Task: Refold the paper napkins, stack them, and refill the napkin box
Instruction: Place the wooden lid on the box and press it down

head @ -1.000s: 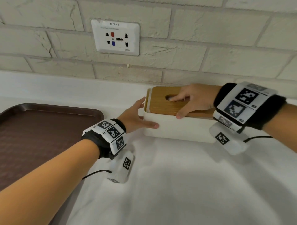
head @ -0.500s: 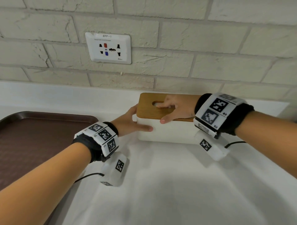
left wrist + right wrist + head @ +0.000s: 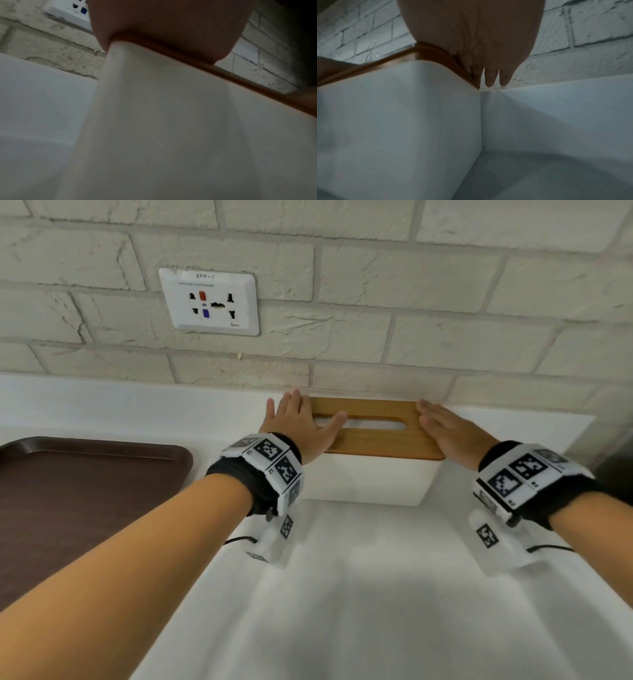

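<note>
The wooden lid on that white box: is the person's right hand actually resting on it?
Touching. In the right wrist view the right hand lies flat on the wooden lid with no gap; the head view agrees.

Count: 1 box (image 3: 363, 481) under fingers, 1 lid (image 3: 376, 440), 1 tray (image 3: 85, 491), 1 socket (image 3: 209, 301), 2 hands.

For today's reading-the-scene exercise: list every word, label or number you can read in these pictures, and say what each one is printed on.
"8PP-1": top of the white wall socket plate.
Small grey line under it on the plate: too blurred to read.
Small mark at the plate's lower right: too blurred to read.
Tiny characters beside the black-and-white square codes on the wrist bands: too small to read.
Napkin box: no text visible.
</note>
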### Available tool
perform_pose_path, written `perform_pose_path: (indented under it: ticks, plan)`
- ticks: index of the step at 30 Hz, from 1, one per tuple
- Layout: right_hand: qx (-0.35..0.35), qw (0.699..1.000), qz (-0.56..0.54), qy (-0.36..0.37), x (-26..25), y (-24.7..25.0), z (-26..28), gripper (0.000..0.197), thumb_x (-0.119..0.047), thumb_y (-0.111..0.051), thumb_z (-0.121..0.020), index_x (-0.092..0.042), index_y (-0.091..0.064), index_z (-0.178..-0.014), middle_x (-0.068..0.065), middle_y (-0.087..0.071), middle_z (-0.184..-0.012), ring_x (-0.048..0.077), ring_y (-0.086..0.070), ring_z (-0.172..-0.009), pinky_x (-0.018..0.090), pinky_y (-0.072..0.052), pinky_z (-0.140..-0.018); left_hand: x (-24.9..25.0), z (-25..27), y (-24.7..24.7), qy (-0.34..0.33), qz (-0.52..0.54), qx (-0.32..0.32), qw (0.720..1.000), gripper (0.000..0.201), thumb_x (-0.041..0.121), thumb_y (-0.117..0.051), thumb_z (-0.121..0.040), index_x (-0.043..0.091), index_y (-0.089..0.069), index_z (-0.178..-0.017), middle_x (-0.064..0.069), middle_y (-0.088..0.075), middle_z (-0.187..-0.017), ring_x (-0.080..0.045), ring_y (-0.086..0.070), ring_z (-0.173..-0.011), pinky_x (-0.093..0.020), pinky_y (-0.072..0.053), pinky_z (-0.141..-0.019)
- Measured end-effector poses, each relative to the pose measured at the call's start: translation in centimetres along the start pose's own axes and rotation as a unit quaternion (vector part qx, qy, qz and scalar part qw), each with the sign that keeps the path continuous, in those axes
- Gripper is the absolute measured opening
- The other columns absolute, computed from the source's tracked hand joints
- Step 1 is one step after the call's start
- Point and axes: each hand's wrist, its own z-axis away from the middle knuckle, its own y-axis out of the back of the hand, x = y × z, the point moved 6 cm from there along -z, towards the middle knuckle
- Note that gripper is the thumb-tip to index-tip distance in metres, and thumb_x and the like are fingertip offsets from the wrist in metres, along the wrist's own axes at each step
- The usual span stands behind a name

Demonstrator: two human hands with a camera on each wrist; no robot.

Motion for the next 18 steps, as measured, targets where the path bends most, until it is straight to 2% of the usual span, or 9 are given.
perform_pose_path:
  ticks: [3, 7, 12, 14, 16, 18]
  plan:
    - [0.019, 0.999, -0.042, 0.011, 0.5, -0.3, -0.4, 0.046, -0.028, -0.021, -0.102, -0.017, -0.020, -0.147, -0.005, -0.013, -0.157, 0.011, -0.011, -0.145, 0.030, -0.001, -0.119, 0.0, -0.1, -0.3, 0.007, -0.036, 0.006, 0.999, 0.089, 0.069, -0.019, -0.087, 0.008, -0.005, -0.151, -0.007, -0.003, -0.160, -0.022, -0.001, -0.148, -0.039, 0.000, -0.121]
    - [0.035, 0.993, -0.109, 0.017, 1.1, -1.0, -0.5, 0.044, -0.025, -0.023, -0.102, -0.019, -0.023, -0.146, -0.008, -0.017, -0.156, 0.007, -0.016, -0.143, 0.015, -0.005, -0.109, 0.1, 0.1, -0.4, 0.013, -0.035, 0.015, 0.999, 0.090, 0.070, -0.022, -0.086, 0.009, -0.006, -0.151, -0.005, -0.003, -0.160, -0.019, -0.002, -0.148, -0.036, 0.000, -0.120]
    - [0.042, 0.987, -0.155, 0.011, 1.6, -1.4, -0.9, 0.044, -0.025, -0.023, -0.103, -0.020, -0.024, -0.146, -0.010, -0.017, -0.156, 0.007, -0.018, -0.143, 0.017, -0.008, -0.111, 0.3, 0.2, -0.3, 0.024, -0.017, 0.026, 0.999, 0.089, 0.071, -0.025, -0.085, 0.012, -0.010, -0.151, -0.002, -0.006, -0.159, -0.017, -0.003, -0.147, -0.035, -0.001, -0.120]
    - [0.044, 0.984, -0.172, 0.010, 1.5, -1.4, -0.8, 0.044, -0.025, -0.022, -0.103, -0.019, -0.023, -0.147, -0.009, -0.016, -0.156, 0.008, -0.017, -0.143, 0.018, -0.009, -0.111, 0.3, 0.4, -0.2, 0.025, 0.000, 0.035, 0.999, 0.084, 0.069, -0.029, -0.085, 0.013, -0.020, -0.148, -0.002, -0.015, -0.157, -0.017, -0.010, -0.146, -0.037, -0.002, -0.120]
    - [0.042, 0.982, -0.186, 0.010, 1.4, -1.6, -0.6, 0.045, -0.024, -0.021, -0.103, -0.019, -0.022, -0.147, -0.009, -0.015, -0.157, 0.008, -0.017, -0.143, 0.018, -0.009, -0.112, 0.3, 0.6, 0.1, 0.029, 0.032, 0.043, 0.998, 0.071, 0.065, -0.037, -0.086, 0.015, -0.036, -0.136, -0.003, -0.032, -0.147, -0.019, -0.024, -0.140, -0.037, -0.007, -0.120]
    - [0.042, 0.980, -0.192, 0.010, 1.4, -1.7, -0.6, 0.045, -0.025, -0.021, -0.103, -0.019, -0.021, -0.147, -0.010, -0.014, -0.157, 0.008, -0.018, -0.142, 0.019, -0.011, -0.112, 0.4, 0.7, 1.0, 0.046, 0.062, 0.043, 0.996, 0.055, 0.059, -0.046, -0.086, 0.017, -0.047, -0.122, -0.004, -0.039, -0.135, -0.023, -0.031, -0.133, -0.036, -0.016, -0.116]
